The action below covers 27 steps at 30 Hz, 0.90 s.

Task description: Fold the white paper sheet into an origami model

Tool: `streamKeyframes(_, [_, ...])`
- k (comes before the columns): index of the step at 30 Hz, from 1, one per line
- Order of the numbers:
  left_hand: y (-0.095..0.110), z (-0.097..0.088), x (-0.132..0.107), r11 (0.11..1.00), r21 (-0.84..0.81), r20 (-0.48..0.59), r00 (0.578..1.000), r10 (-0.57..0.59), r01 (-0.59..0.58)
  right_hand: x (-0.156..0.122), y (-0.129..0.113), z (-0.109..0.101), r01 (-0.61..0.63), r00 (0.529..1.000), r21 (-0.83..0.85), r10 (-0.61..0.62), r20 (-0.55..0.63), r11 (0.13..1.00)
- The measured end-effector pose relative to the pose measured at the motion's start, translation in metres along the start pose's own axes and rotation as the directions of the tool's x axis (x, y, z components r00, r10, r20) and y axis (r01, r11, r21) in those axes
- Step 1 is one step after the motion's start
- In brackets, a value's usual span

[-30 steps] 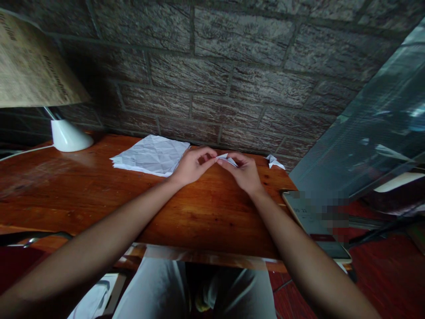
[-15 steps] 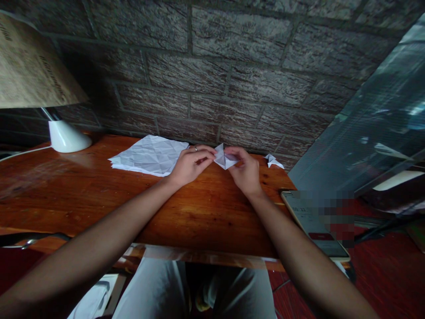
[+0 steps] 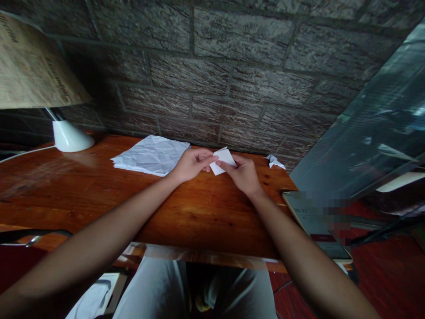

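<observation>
A small piece of folded white paper (image 3: 225, 160) is held just above the table between my two hands, its flat face turned up toward me. My left hand (image 3: 195, 165) pinches its left corner with thumb and fingertips. On the other side my right hand (image 3: 245, 173) grips it, thumb lying across the front and fingers behind. To the left lies a stack of creased white paper sheets (image 3: 151, 155). A small folded paper shape (image 3: 275, 162) with pointed ends rests beyond my right hand, near the wall.
The wooden table (image 3: 199, 217) meets a brick wall (image 3: 212, 88). A lamp with a white base (image 3: 71, 136) stands at the left. A phone (image 3: 315, 226), partly blurred out, lies at the table's right edge, beside a translucent panel (image 3: 361, 119).
The folded paper has turned from a creased, pointed side to a flat, squarish face. My right thumb has moved onto its front, and my left fingers have shifted their pinch.
</observation>
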<state>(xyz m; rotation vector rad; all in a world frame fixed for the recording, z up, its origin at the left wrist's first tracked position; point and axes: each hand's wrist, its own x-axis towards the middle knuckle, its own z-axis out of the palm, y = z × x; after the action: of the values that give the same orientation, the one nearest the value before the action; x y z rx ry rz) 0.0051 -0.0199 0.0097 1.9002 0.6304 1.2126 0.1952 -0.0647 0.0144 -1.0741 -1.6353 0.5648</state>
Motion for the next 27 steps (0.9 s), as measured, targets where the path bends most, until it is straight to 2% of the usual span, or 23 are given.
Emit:
streamKeyframes(4, [0.0073,-0.0038,0.0013,0.995,-0.036,0.063,0.994,-0.09,0.092,-0.0003,-0.0029,0.0025,-0.283,0.952,0.26,0.237,0.193,0.923])
streamKeyframes(7, [0.0109,-0.0044,0.0004,0.984,-0.074,0.072,0.985,-0.155,0.16,-0.0014,-0.0071,0.0023,-0.378,0.919,0.314,0.315,0.236,0.871])
streamKeyframes(10, [0.0114,-0.0047,-0.0003,0.969,-0.106,0.084,0.973,-0.214,0.222,-0.0018,-0.0081,0.002,-0.391,0.917,0.34,0.33,0.225,0.855])
streamKeyframes(16, [0.0065,-0.007,0.0004,0.935,-0.191,0.208,0.944,-0.258,0.298,0.0011,-0.0005,-0.0004,-0.399,0.917,0.372,0.356,0.183,0.838])
streamKeyframes(20, [0.0062,-0.0069,0.0002,0.938,-0.191,0.189,0.948,-0.255,0.29,0.0017,-0.001,0.0001,-0.391,0.92,0.393,0.339,0.199,0.832])
streamKeyframes(27, [0.0033,-0.0002,-0.0016,0.926,-0.204,0.196,0.94,-0.28,0.318,-0.0003,-0.0077,0.0049,-0.439,0.898,0.474,0.358,0.255,0.763])
